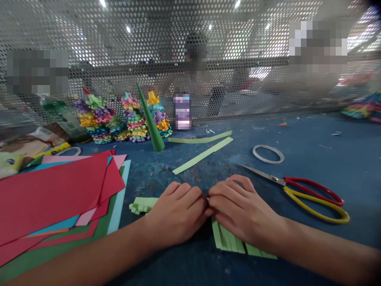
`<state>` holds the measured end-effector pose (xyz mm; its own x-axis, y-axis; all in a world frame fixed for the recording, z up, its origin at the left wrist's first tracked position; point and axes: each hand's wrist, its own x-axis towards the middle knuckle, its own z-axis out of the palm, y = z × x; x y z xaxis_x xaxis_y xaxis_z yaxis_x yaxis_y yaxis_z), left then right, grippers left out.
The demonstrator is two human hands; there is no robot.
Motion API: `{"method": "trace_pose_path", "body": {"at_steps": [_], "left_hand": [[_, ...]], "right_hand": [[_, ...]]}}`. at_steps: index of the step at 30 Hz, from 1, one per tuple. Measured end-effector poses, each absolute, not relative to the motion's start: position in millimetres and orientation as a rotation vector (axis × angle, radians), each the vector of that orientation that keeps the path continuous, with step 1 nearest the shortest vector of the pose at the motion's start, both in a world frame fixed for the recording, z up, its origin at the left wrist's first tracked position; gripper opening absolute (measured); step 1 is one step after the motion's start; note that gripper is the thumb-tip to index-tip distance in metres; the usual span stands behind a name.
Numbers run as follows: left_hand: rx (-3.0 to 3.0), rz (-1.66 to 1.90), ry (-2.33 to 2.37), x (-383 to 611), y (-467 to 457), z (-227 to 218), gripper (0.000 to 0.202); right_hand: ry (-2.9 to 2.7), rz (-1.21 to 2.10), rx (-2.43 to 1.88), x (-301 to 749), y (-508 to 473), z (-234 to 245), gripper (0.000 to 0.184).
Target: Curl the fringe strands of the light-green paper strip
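Observation:
A fringed light green paper strip (230, 239) runs under both of my hands, near the table's front. My left hand (178, 208) is closed on its middle, fingers curled. Beyond that hand, the strip's left end shows small curled loops (139, 208). My right hand (242, 206) is closed on the strip just beside the left, fingertips almost touching. Uncurled cut fringe hangs out flat below the right hand. What the fingertips pinch exactly is hidden. To the right lie scissors (275, 179) with one red and one yellow handle, blades partly under no hand.
A green paper cone (153, 131) stands behind, beside several curly paper trees (137, 121). Two plain green strips (204, 155) and a white tape ring (268, 154) lie ahead. Coloured paper sheets (56, 186) are stacked left. A perforated metal screen (220, 71) closes the back, people beyond it.

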<state>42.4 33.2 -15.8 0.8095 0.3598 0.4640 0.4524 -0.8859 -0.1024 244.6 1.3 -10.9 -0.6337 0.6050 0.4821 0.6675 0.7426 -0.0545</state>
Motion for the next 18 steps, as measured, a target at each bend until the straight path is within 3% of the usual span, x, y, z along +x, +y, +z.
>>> {"method": "trace_pose_path", "body": {"at_steps": [8, 18], "left_hand": [[-2.805, -0.629, -0.686, 41.9, 28.2, -12.9, 0.021], [-2.574, -0.572, -0.575, 40.3, 28.7, -16.1, 0.014]], "right_hand": [[-2.417, 0.004, -1.011, 245.4, 4.8, -5.9, 0.011], [-2.262, 0.64, -1.342, 241.8, 10.9, -2.6, 0.008]]}}
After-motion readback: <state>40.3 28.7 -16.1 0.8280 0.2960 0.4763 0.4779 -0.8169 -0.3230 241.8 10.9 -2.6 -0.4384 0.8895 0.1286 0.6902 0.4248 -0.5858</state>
